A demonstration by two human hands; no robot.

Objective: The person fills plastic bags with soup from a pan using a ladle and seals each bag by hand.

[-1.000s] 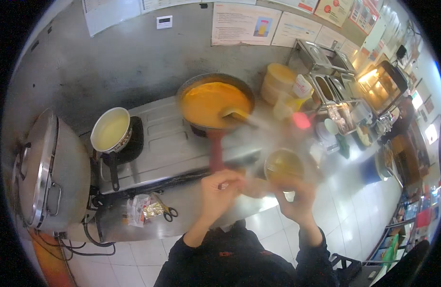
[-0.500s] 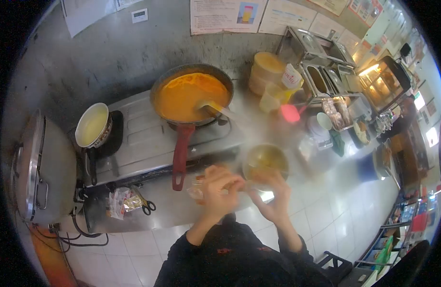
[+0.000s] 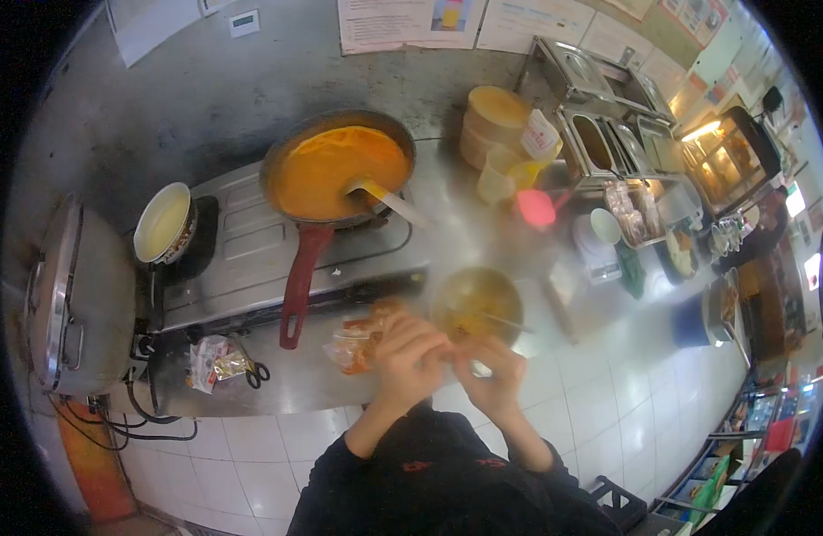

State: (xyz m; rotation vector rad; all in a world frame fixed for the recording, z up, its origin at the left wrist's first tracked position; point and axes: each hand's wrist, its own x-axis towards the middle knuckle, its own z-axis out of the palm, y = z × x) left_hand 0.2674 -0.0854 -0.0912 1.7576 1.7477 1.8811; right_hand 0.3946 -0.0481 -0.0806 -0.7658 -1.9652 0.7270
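My left hand (image 3: 409, 362) and my right hand (image 3: 490, 380) meet at the fingertips over the front of the counter, both with fingers pinched. Anything between the fingers is too small or hidden to name. Just beyond them is a metal bowl (image 3: 445, 299) with yellowish contents and a thin utensil handle (image 3: 509, 322) leaning across it. Left of my left hand lies a clear plastic bag (image 3: 349, 351) with something orange-brown inside, partly covered by that hand. Farther back, a frying pan (image 3: 306, 268) of orange sauce (image 3: 340, 174) sits on the stove, a spatula (image 3: 395, 204) resting in it.
A white pot (image 3: 166, 223) stands at the left of the stove, beside a big lidded metal vessel (image 3: 94, 295). Scissors (image 3: 258, 374) and torn packets (image 3: 213, 362) lie at the front left. Tubs (image 3: 496, 125), a pink scoop (image 3: 536, 208) and a scale (image 3: 597, 259) stand at the right.
My fingertips have come together; my right hand has moved slightly left and its fingers have closed in. The plastic bag and the utensil in the bowl show more plainly. The view has shifted slightly.
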